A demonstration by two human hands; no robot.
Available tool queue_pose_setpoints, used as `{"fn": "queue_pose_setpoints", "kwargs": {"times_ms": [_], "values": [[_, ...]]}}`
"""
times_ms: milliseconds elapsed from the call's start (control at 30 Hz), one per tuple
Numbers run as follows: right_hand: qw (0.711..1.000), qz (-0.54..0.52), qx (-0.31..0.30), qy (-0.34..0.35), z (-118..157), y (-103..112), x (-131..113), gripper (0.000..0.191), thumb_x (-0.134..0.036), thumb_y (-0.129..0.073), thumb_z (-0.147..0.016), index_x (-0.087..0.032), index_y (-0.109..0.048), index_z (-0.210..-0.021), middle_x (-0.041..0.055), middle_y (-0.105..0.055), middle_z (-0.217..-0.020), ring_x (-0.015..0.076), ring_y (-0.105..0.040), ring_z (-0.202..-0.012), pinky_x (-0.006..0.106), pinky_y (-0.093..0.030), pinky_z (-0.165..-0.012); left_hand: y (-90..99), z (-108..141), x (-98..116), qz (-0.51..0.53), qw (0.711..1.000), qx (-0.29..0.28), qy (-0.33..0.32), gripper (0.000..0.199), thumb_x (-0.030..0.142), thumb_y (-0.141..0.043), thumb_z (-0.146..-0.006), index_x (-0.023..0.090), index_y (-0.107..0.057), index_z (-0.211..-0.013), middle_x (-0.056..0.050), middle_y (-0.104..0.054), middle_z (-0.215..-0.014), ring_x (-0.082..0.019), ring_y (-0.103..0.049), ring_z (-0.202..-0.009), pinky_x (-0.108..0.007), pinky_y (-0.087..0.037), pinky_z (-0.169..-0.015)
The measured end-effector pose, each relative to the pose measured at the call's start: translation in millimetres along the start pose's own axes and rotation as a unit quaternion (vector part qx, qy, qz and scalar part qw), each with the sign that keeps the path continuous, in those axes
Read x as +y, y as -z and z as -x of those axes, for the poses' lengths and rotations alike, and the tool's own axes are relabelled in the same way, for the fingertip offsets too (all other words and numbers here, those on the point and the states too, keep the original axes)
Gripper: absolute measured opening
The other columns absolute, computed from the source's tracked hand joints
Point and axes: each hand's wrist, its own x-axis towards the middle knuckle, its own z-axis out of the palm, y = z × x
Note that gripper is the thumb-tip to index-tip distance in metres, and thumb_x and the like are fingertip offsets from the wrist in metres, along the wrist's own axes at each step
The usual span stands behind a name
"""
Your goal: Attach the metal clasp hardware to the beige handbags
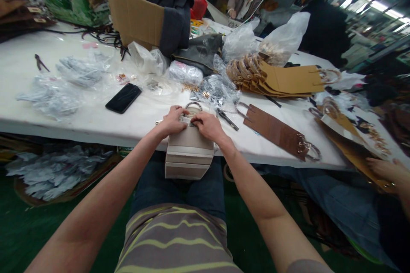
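A beige handbag (190,153) lies at the table's front edge, its lower end jutting out over my lap. Its curved handle (194,105) points away from me. On the handle end of the bag, my left hand (175,120) has its fingers bent in a pinch. Close beside it, my right hand (206,124) pinches with thumb and forefinger at the same spot. Something small, pale and clear shows between the hands, but its kind is hidden by the fingers. A small metal piece (159,122) sticks out left of my left hand.
Pliers (228,119) and a brown bag piece (275,131) lie to the right, a phone (123,98) to the left. Behind are plastic-wrapped parts (214,89), stacked tan bag pieces (288,80) and a cardboard box (134,13). A co-worker's hand (386,169) is at far right.
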Motion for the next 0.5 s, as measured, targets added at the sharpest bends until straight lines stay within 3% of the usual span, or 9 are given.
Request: {"fn": "queue_pose_setpoints", "kwargs": {"times_ms": [167,267,367,433,500], "values": [[1.000,-0.012,0.015,0.000,7.5,-3.3,-1.7,0.018,-0.022,-0.069,-0.106,-0.026,-0.086,-0.109,0.0069,-0.076,-0.118,0.0252,-0.070,-0.110,0.036,-0.054,-0.096,-3.9,1.5,15.7,-0.055,0.997,0.049,0.037,0.063,0.026,-0.074,-0.084,0.025,-0.062,-0.146,-0.015,-0.054,-0.157,-0.037,-0.057,-0.148,-0.051,-0.042,-0.130],[0.999,-0.019,0.030,-0.005,12.5,-6.7,-2.8,0.016,-0.022,-0.067,-0.106,-0.025,-0.083,-0.107,0.0070,-0.074,-0.118,0.0252,-0.068,-0.110,0.036,-0.053,-0.095,-1.3,-2.1,22.5,-0.101,0.993,0.054,0.030,0.060,0.024,-0.076,-0.080,0.022,-0.066,-0.139,-0.016,-0.066,-0.142,-0.039,-0.062,-0.139,-0.051,-0.046,-0.122],[0.999,-0.038,0.037,0.004,17.2,-8.2,-3.0,0.016,-0.019,-0.065,-0.106,-0.024,-0.081,-0.106,0.0067,-0.073,-0.117,0.0248,-0.067,-0.110,0.036,-0.052,-0.096,12.7,-12.7,18.9,-0.069,0.997,-0.011,0.024,0.037,0.023,-0.078,-0.073,0.019,-0.074,-0.110,-0.011,-0.076,-0.108,-0.034,-0.071,-0.108,-0.041,-0.054,-0.096],[0.998,-0.053,0.037,0.013,20.1,-7.5,-3.3,0.016,-0.018,-0.064,-0.107,-0.024,-0.079,-0.105,0.0067,-0.073,-0.117,0.0244,-0.067,-0.110,0.036,-0.051,-0.098,26.7,-22.4,13.6,-0.010,0.996,-0.079,0.034,0.019,0.026,-0.081,-0.069,0.019,-0.073,-0.085,-0.006,-0.070,-0.082,-0.028,-0.067,-0.085,-0.036,-0.049,-0.079],[0.996,-0.071,0.038,0.023,22.7,-6.0,-3.7,0.017,-0.017,-0.063,-0.107,-0.023,-0.078,-0.104,0.0069,-0.073,-0.115,0.0243,-0.067,-0.110,0.036,-0.051,-0.099,40.6,-30.6,9.7,0.053,0.988,-0.133,0.052,0.022,0.032,-0.087,-0.065,0.020,-0.071,-0.072,-0.003,-0.064,-0.070,-0.024,-0.062,-0.076,-0.035,-0.044,-0.073]]}}
